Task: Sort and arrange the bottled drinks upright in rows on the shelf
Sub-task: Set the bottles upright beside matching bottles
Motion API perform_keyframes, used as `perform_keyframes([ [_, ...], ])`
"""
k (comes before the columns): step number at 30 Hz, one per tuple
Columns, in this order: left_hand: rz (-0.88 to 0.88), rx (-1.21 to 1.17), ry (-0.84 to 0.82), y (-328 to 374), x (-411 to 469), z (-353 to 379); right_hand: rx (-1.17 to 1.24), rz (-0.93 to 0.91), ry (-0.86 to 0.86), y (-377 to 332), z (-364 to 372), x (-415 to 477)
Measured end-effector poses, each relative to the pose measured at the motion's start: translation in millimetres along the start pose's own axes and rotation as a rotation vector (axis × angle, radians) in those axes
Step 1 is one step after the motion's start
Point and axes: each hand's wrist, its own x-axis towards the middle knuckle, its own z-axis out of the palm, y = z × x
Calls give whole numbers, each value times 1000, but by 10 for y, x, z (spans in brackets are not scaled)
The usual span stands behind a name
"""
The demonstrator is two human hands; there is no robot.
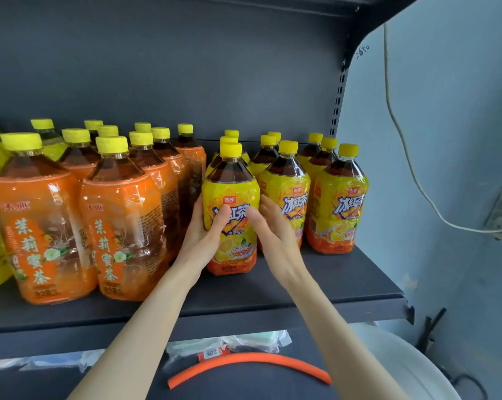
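item: 1 yellow-label tea bottle, upright, long axis vertical, near shelf front edge. left hand clasps its left flank, right hand its right flank; both equally near, 2 thumbs on label.

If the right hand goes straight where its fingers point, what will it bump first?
Probably the neighbouring yellow bottle, beside the front bottle the right hand holds; depth is unclear.
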Motion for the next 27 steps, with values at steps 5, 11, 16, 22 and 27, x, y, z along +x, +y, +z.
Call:
perform_keyframes([
  [5,-2,-38,-37,14,-14,-23,91,106,-117,50,147,115],
  [11,-7,-20,-34,27,23,-7,103,109,-123,92,161,204],
  [16,-20,-1,-43,36,54,12,134,107,-105,133,137,231],
  [22,-39,35,-69,39,95,34,129,98,-78,175,122,269],
  [27,-57,64,-83,-22,214,17,133,102,-59,181,135,337],
])
